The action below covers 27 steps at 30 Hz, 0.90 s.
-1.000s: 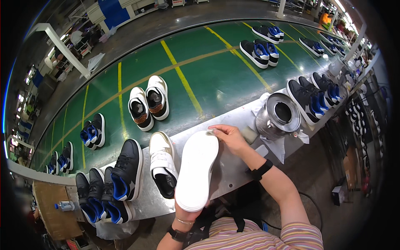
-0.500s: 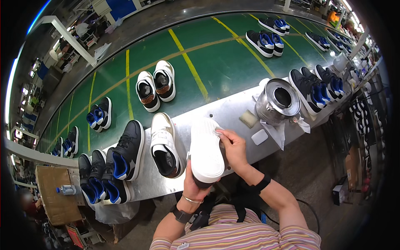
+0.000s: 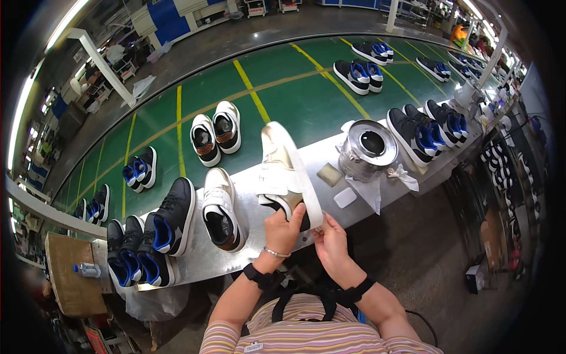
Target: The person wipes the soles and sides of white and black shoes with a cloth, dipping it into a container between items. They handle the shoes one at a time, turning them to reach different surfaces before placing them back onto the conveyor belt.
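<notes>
My left hand [image 3: 282,230] grips a white sneaker [image 3: 287,171] by its heel, thumb along the side. The shoe is raised above the metal bench, toe pointing away, its gold-toned toe and strap showing and its white sole edge turned to the right. My right hand [image 3: 331,242] is closed in a pinch at the heel end of the sole; what the fingers hold, if anything, is too small to make out. Left of the held shoe, a matching white sneaker [image 3: 220,206] stands on the bench.
Black sneakers with blue linings [image 3: 171,215] crowd the bench's left end; more [image 3: 421,133] stand at its right. A metal can [image 3: 368,150], a sponge [image 3: 329,174] and a white block [image 3: 345,198] are nearby. The green conveyor [image 3: 283,88] beyond carries shoe pairs, including white ones [image 3: 216,133].
The held sneaker has turned from sole facing me to its upper showing, toe away. My right hand has moved from the sole's upper right edge down to the heel. The view has shifted slightly.
</notes>
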Tool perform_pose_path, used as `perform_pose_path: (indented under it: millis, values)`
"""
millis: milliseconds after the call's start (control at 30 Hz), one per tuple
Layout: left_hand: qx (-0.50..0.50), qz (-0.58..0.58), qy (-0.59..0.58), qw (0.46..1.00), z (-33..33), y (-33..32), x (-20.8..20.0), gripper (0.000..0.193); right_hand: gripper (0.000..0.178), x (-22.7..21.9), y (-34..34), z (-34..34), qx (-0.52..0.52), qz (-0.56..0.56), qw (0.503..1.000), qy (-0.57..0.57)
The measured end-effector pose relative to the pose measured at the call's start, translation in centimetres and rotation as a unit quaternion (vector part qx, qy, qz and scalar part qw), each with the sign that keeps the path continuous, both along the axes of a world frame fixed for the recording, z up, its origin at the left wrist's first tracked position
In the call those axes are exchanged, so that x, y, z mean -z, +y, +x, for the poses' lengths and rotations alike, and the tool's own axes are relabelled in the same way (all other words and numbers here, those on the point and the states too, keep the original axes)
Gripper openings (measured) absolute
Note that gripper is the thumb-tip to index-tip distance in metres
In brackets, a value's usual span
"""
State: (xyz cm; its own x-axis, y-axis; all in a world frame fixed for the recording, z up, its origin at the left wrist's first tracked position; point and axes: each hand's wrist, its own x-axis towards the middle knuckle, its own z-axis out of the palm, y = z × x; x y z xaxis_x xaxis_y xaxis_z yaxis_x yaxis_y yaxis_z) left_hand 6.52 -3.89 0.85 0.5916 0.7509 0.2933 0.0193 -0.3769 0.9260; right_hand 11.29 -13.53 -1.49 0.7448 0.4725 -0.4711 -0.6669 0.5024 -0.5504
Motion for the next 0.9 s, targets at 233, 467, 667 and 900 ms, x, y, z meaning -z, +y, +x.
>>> perform_pose_path:
  millis: [233, 467, 667, 900]
  values:
    - [0.067, 0.377, -0.006, 0.924, 0.9, -0.1, 1.2, 0.020, 0.018, 0.6, -1.5, 0.7, -0.001, 0.018, 0.994, 0.110]
    - [0.042, 0.174, 0.190, 0.965, -0.5, 1.4, 0.9, 0.031, 0.014, -5.4, -3.4, 3.1, -0.018, 0.059, 0.995, -0.083]
    - [0.046, -0.305, -0.034, 0.951, -0.3, 1.2, -1.2, 0.031, 0.019, -5.6, -1.7, 1.7, -0.069, -0.158, 0.862, -0.477]
    - [0.080, -0.562, -0.103, 0.817, -1.6, 1.1, -1.9, 0.036, 0.015, -5.9, -1.4, 1.2, -0.037, -0.167, 0.721, -0.671]
